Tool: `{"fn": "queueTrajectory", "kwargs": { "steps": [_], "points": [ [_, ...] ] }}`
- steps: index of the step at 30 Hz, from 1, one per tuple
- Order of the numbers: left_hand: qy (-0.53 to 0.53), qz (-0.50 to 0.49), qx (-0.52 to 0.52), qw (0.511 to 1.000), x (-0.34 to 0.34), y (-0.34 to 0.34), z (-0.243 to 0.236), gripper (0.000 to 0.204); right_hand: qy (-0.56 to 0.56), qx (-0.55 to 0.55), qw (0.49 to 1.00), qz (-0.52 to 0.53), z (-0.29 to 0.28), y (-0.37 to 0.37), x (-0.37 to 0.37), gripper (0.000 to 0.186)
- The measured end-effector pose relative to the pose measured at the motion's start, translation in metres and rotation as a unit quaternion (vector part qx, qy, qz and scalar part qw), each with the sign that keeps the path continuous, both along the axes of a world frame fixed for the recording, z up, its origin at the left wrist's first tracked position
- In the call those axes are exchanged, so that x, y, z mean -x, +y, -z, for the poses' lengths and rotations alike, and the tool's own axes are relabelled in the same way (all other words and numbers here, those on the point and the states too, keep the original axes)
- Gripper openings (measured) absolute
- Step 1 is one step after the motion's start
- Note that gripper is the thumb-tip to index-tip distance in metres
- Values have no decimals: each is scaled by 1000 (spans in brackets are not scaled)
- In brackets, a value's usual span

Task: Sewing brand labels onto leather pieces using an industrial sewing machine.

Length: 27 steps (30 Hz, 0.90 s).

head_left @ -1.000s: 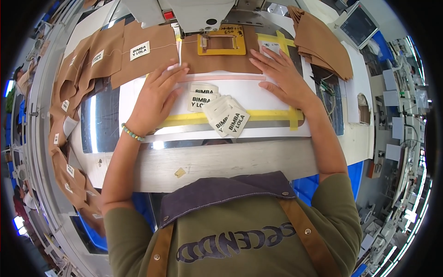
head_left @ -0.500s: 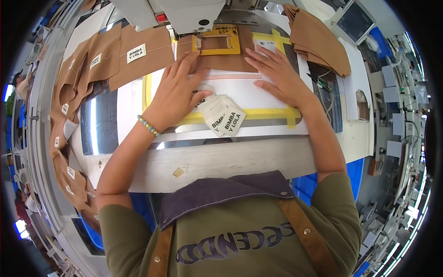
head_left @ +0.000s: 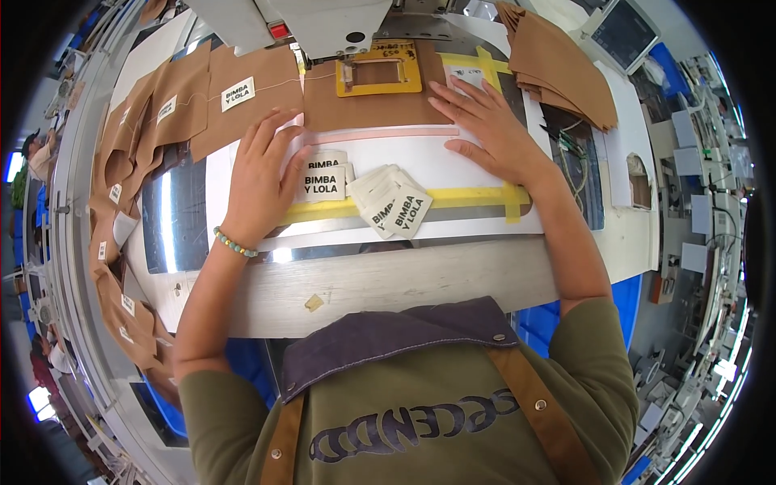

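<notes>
A flat brown piece [head_left: 364,115] lies under the sewing machine head [head_left: 323,26], with a yellow rectangular frame [head_left: 380,89] on top of it. My left hand [head_left: 263,166] is open, its fingers stretched over the near edge of a neighbouring brown piece [head_left: 279,81] and the white plate [head_left: 388,166]. Beside its thumb sit pale printed labels [head_left: 323,186]; a second fanned pile of labels [head_left: 404,212] is to their right. My right hand [head_left: 489,133] lies open, fingers spread at the right end of the brown piece, by yellow tape [head_left: 485,69].
Brown pieces with labels [head_left: 170,121], linked by thread, trail off the table's left side. A stack of brown pieces [head_left: 558,69] stands at the back right near a screen [head_left: 621,36]. Loose threads [head_left: 572,162] hang nearby. A small scrap [head_left: 314,302] is on the front board.
My left hand has moved left, away from the yellow frame, uncovering the left labels. The right hand has hardly moved.
</notes>
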<state>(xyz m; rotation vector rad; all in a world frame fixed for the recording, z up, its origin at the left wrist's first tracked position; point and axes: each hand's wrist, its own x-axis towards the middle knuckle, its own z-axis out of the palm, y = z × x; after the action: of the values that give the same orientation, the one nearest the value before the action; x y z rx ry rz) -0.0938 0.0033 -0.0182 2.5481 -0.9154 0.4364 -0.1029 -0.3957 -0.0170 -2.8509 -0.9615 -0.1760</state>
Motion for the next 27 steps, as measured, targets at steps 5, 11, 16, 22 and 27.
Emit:
{"fn": "queueTrajectory", "kwargs": {
  "steps": [5,11,16,22,27],
  "points": [
    [10,26,-34,999,12,-6,-1,53,0,2,1000,1,0,0,1,65],
    [22,17,-59,998,12,0,6,54,2,-6,1000,-3,-2,-1,0,64],
    [20,30,-62,997,11,4,-3,49,9,-2,1000,2,-3,0,2,63],
    [64,56,-8,996,11,8,-9,41,9,-2,1000,-4,-3,-1,1,62],
    [176,81,73,978,3,14,-11,41,3,-9,1000,-1,-1,-1,0,62]
  ]
}}
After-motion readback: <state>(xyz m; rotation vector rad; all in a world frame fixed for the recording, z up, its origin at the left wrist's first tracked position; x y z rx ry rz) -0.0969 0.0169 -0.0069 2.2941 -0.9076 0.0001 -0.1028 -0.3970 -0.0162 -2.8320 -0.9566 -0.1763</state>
